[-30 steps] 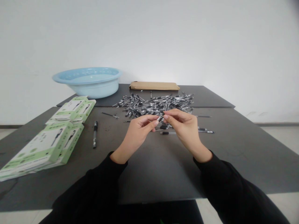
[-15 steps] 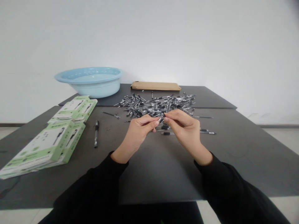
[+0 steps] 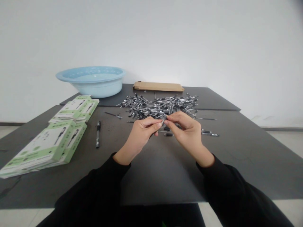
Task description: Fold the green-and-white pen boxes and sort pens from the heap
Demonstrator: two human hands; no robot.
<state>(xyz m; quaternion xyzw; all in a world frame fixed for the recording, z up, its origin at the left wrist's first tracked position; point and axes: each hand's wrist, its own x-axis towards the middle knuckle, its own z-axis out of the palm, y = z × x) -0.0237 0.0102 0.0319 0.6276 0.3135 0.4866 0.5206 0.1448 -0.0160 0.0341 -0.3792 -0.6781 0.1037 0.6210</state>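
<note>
Both my hands meet over the dark table, just in front of a heap of pens and pen parts (image 3: 163, 105). My left hand (image 3: 143, 132) pinches a small pen piece (image 3: 163, 118) between thumb and forefinger. From the other side my right hand (image 3: 187, 130) grips the same piece with its thumb and fingertips. Most of the piece is hidden by my fingers, so I cannot tell its exact part. A few loose pens (image 3: 210, 133) lie beside my right hand. One whole pen with a black grip (image 3: 98, 134) lies apart, left of my left hand.
Green and white pen boxes (image 3: 40, 145) are stacked at the left. A light blue basin (image 3: 97, 86) stands behind them. At the back lies a flat brown cardboard package (image 3: 158, 86), near the white wall. A thin refill (image 3: 112, 114) lies left of the heap.
My hands stay together on the pen piece, with only a slight shift of the fingers; the right hand has edged a little left. The whole view has moved slightly.
</note>
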